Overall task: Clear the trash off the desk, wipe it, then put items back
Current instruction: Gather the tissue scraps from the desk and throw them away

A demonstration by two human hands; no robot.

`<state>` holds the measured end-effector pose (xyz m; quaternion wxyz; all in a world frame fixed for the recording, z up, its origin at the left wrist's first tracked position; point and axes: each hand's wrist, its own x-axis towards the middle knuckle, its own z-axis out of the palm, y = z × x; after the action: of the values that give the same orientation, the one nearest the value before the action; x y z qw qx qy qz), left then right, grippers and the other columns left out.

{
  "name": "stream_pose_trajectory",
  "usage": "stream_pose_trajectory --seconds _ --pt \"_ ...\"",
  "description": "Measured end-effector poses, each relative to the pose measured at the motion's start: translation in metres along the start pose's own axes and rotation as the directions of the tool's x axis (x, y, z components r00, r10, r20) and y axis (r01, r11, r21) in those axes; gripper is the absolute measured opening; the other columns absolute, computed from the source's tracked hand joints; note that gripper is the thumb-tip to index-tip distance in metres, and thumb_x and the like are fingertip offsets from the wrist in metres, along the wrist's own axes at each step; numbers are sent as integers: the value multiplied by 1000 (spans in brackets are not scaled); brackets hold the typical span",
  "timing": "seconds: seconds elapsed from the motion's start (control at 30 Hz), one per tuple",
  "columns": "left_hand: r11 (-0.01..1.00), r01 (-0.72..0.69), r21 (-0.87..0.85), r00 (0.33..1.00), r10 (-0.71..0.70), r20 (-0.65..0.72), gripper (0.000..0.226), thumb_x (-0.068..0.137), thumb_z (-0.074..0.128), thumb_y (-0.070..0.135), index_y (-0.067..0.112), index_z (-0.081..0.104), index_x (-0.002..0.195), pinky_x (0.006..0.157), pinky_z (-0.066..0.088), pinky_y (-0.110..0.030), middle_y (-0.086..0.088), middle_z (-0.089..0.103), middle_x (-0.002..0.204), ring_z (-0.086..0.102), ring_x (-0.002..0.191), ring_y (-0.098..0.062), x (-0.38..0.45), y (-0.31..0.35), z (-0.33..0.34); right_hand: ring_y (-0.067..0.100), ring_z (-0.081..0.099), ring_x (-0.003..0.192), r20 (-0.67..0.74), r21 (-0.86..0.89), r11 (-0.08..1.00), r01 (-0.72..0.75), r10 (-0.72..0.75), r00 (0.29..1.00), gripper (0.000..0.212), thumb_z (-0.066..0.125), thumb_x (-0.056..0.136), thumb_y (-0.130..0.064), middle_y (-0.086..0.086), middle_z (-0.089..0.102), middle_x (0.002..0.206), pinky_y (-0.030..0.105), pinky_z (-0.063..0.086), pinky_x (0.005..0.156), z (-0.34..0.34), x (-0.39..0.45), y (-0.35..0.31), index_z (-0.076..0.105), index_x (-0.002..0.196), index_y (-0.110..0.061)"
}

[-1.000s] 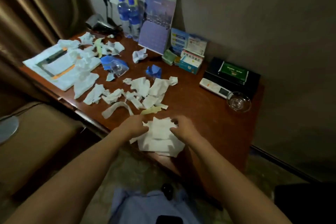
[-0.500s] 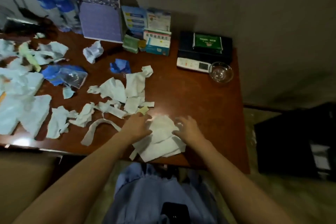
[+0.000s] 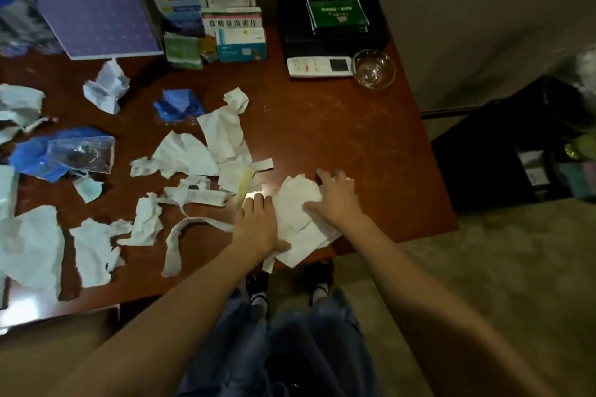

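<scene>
Two hands flat on a pile of white tissue [image 3: 298, 219] at the near edge of the desk [image 3: 338, 135], part of the pile hanging over that edge. Left hand [image 3: 258, 224] pressed on the pile's left side, fingers straight and close together. Right hand [image 3: 335, 195] spread on the pile's right side, fingers splayed, one fingertip over a small crumpled bit that is hard to make out. Hands apart, nothing pinched or gripped as far as can be told.

Left of the pile: torn white tissue scraps [image 3: 200, 155] scattered over the wood, a yellowish strip [image 3: 244, 182] just beside the left fingertips, a long curled strip [image 3: 180, 242] nearer the edge. Farther left, a blue-and-clear plastic wrapper [image 3: 64, 151], cut off partly by the frame, contents unclear. Beyond the scraps, a crumpled blue piece [image 3: 179, 105] and a crumpled white ball [image 3: 106, 87].

Far from the pile, against the wall: a purple calendar [image 3: 93, 10], top cut off; medicine boxes [image 3: 240, 39], print mostly unreadable; a black box [image 3: 332, 26] with a green packet [image 3: 337, 13] on top. In front of the box, a white remote [image 3: 317, 66] touching a glass bowl [image 3: 374, 68].
</scene>
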<state>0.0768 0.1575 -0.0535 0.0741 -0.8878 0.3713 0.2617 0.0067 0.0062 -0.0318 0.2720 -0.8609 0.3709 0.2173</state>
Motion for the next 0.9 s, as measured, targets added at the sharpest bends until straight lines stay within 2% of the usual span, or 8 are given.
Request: stream_pose_trajectory --seconds 0.2,0.3,0.37,0.47,0.57,0.7,0.8,0.9 --pt "954 8 -299 999 -18 -30 52 81 63 13 2 39 126 87 43 -34 -17 54 118 53 108 -29 19 -7 0 36 24 134 15 -123 992 20 -18 1000 66 60 89 -41 14 25 147 46 34 104 0 12 3 30 145 -23" --pt "947 -5 -322 999 -8 -39 40 88 59 20 4 46 122 84 43 -32 -14 59 114 56 106 -27 25 -15 -6 30 42 116 -37 -64 997 39 -42 998 30 55 93 -26 13 45 124 36 42 85 1 21 7 50 120 -15" --pt "943 -9 -332 998 -10 -54 35 91 57 26 5 51 118 83 43 -33 -14 59 111 56 103 -27 28 -21 -16 24 46 92 -64 18 999 47 -46 997 6 52 93 -17 9 45 100 28 36 67 0 25 9 47 93 -12" --pt "900 -8 -436 994 -39 -98 38 88 54 18 8 52 124 87 45 -39 -17 56 113 55 104 -33 29 -26 -32 20 40 78 -93 163 985 53 -38 995 16 49 90 -7 0 36 88 23 25 53 -3 27 13 39 80 -14" --pt "867 -32 -497 988 -49 -149 46 86 49 5 15 53 131 89 42 -36 -15 56 116 53 108 -33 28 -29 -47 19 39 73 -166 248 966 79 -38 985 20 44 81 7 1 40 85 29 29 58 -9 25 9 42 79 -12" --pt "826 -30 -562 977 -95 -191 42 81 45 -8 8 67 112 81 40 -31 -18 62 108 56 101 -34 25 -37 -64 23 42 66 -231 272 954 129 -65 971 29 42 73 12 1 45 70 32 24 53 -23 24 -8 41 68 -16" --pt "792 29 -610 957 -198 -211 29 87 48 -4 3 64 110 81 44 -30 -15 59 108 57 100 -31 20 -44 -72 31 56 89 -281 213 964 159 -95 955 27 44 79 13 10 58 90 35 40 65 -28 25 -23 65 87 -3" --pt "789 28 -614 937 -234 -258 25 92 46 7 2 58 113 78 42 -27 -15 54 108 54 98 -25 14 -57 -77 27 53 96 -302 225 963 149 -76 950 26 46 84 11 13 55 102 31 46 75 -27 26 -36 66 96 3"
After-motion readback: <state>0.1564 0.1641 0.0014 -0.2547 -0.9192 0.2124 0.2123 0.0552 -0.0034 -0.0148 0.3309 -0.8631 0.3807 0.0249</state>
